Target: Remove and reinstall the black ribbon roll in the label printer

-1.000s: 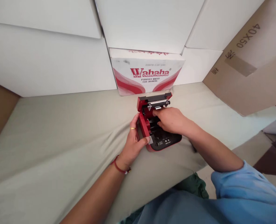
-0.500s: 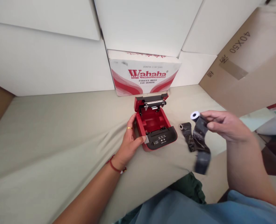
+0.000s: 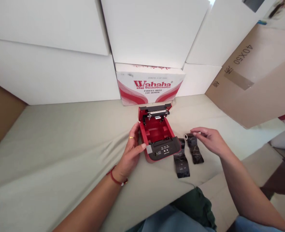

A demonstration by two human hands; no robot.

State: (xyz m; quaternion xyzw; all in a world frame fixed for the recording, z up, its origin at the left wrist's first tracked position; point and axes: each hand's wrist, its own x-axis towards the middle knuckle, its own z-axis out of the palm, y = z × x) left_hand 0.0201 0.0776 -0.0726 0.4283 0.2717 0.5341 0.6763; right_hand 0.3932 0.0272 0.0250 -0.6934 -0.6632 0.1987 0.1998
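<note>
A red and black label printer [image 3: 160, 149] sits on the cloth with its lid [image 3: 154, 111] raised, and its red inner bay holds no roll. My left hand [image 3: 131, 153] grips the printer's left side, thumb near the front corner and fingers along the wall. Right of the printer, my right hand [image 3: 210, 140] pinches the top of a small roll of black strip [image 3: 194, 149], whose loose end lies toward me. Between this roll and the printer lies another black strip [image 3: 181, 166]; its upper part is partly hidden by the printer.
A white and red Wahaha water carton [image 3: 152, 87] stands right behind the printer, against stacked white boxes [image 3: 154, 32]. On the right is a large brown cardboard box [image 3: 251, 93]. A pale green cloth [image 3: 72, 145] covers the surface, with its near edge by my lap.
My right hand has moved left and down. The larger roll it held now lies beside the printer, and the hand is on the smaller roll. My left hand stays on the printer.
</note>
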